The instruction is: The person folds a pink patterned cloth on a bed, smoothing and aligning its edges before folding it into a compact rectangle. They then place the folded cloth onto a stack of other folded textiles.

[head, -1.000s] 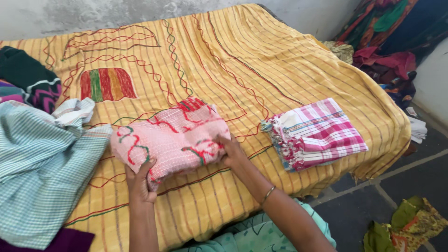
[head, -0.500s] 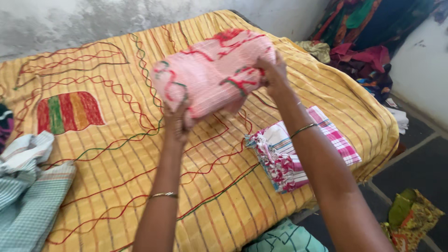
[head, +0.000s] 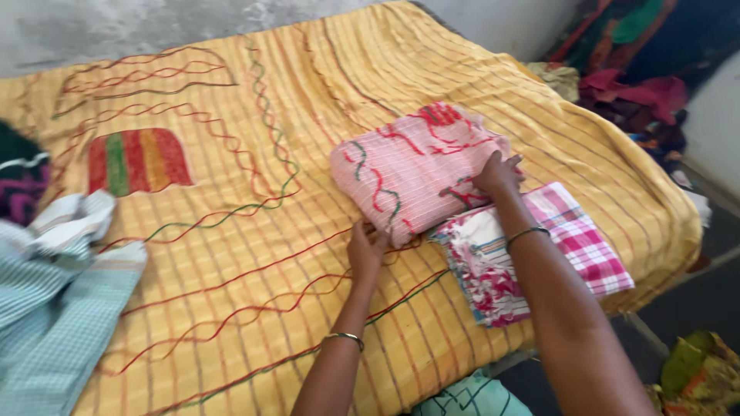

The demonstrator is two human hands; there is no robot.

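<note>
Resting flat and open, left hand point(head: 365, 250) and right hand point(head: 499, 173) touch one pink folded cloth point(head: 408, 168) beside one checked cloth point(head: 539, 250).

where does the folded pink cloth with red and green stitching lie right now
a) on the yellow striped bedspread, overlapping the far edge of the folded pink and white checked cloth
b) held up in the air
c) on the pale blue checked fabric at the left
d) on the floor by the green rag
a: the folded pink cloth with red and green stitching rests on the yellow striped bedspread, its near edge over the folded pink and white checked cloth, with both hands on it, left hand and right hand.
</note>
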